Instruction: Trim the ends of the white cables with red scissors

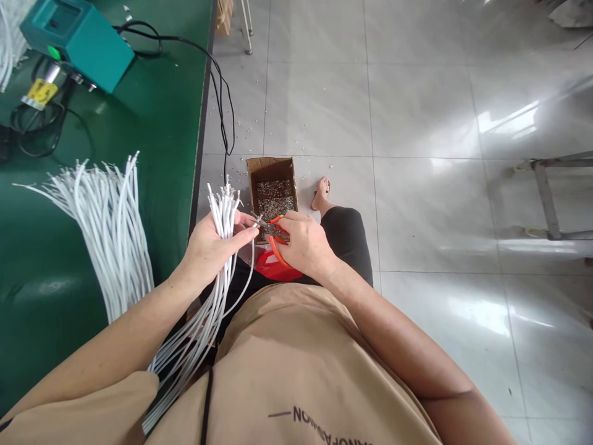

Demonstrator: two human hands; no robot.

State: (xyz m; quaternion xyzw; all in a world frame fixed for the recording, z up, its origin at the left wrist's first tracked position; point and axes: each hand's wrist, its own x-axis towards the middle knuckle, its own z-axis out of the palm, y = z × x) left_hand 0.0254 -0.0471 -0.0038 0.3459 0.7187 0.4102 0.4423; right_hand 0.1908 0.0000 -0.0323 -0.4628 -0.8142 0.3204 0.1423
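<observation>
My left hand (214, 245) grips a bundle of white cables (221, 213), their cut ends pointing up and the rest trailing down across my lap. My thumb and forefinger pinch one cable end toward the right. My right hand (303, 244) is closed around orange-handled pliers (274, 232), whose metal jaws point left and meet that cable end. Both hands are above my lap, just past the edge of the green table (157, 123).
A second fan of white cables (111, 222) lies on the green table. A teal machine (78, 37) with black cords stands at the table's back. On the tiled floor sit a cardboard box (273, 185) of small metal bits and a red container (273, 266). A metal frame (551, 198) stands right.
</observation>
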